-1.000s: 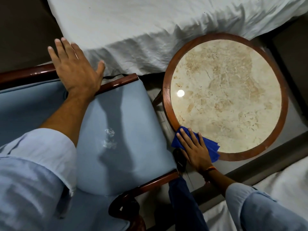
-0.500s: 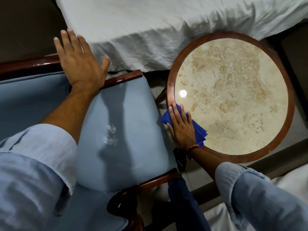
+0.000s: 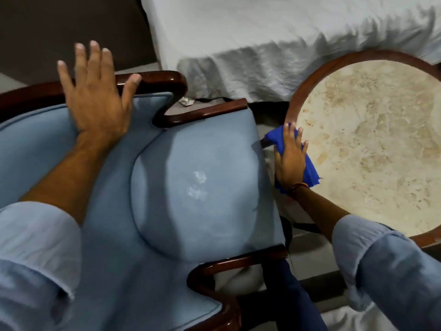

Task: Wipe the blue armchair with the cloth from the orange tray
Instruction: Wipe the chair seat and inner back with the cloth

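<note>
The blue armchair [image 3: 195, 163] fills the left and middle of the view, light blue upholstery in a dark polished wooden frame, with a whitish smear on its seat cushion. My left hand [image 3: 95, 96] lies flat with fingers spread on the chair's far padded arm and wooden rail. My right hand [image 3: 290, 158] presses a dark blue cloth [image 3: 310, 173] against the left rim of the round table, in the gap beside the seat's edge. No orange tray is in view.
A round table [image 3: 372, 144] with a beige marble top and brown wooden rim stands right of the chair. A bed with a rumpled white sheet [image 3: 274, 44] runs across the back. Grey floor shows between them.
My right hand has slid the cloth along the table's rim from its near edge up the left side, closer to the chair. The view has shifted, showing more of the chair's arms.
</note>
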### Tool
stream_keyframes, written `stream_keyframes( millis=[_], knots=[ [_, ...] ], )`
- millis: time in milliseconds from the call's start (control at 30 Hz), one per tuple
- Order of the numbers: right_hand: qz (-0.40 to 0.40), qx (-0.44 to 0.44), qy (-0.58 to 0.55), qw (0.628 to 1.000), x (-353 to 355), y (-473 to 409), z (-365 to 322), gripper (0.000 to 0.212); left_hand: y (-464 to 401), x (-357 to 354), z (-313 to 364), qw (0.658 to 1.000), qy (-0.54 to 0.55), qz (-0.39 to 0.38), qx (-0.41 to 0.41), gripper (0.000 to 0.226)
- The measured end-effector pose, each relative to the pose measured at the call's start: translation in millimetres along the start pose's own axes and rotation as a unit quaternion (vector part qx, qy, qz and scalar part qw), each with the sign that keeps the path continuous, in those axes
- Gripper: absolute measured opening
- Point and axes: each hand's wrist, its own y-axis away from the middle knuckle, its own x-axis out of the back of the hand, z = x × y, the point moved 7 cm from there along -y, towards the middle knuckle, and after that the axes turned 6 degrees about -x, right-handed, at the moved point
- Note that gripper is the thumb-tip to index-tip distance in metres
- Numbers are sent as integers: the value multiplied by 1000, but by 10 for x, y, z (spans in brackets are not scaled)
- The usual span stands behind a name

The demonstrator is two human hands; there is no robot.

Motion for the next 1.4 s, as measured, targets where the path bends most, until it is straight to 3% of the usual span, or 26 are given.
stream_keyframes(
  millis=[67, 200, 233, 333, 500, 767, 900, 1100, 1233, 1400],
  knots=[
    [-6, 45, -66, 997, -53, 46, -289, 68, 61, 15, -271, 999, 0, -9, 31, 86],
    [-180, 206, -82, 958, -660, 405, -1245, 66, 71, 18, -351, 999, 7, -30, 40, 90],
    [-183, 237, -20, 954, -832, 498, -1414, 67, 67, 20, -330, 998, 10, -35, 43, 90],
    [-95, 275, 146, 946, -1173, 665, -1724, 72, 70, -9, -327, 998, 4, -44, 48, 89],
    [-64, 337, 178, 922, -1363, 883, -1880, 68, 60, -20, -293, 997, -2, -34, 62, 89],
    [-124, 498, 150, 845, -1704, 2152, -1661, 74, 49, -29, -297, 997, -18, -30, 66, 89],
    [-142, 499, 162, 839, -1626, 2342, -1118, 87, 54, -47, -308, 997, -23, -30, 62, 90],
    [-175, 468, 178, 848, -1390, 1926, -783, 80, 55, -51, -326, 998, -16, -23, 61, 91],
    [-148, 400, 175, 887, -1243, 1395, -982, 75, 53, -48, -300, 998, -8, -28, 62, 90],
    [-81, 318, 177, 928, -1202, 804, -1766, 73, 59, -72, -308, 997, -1, -31, 68, 89]
  ],
)
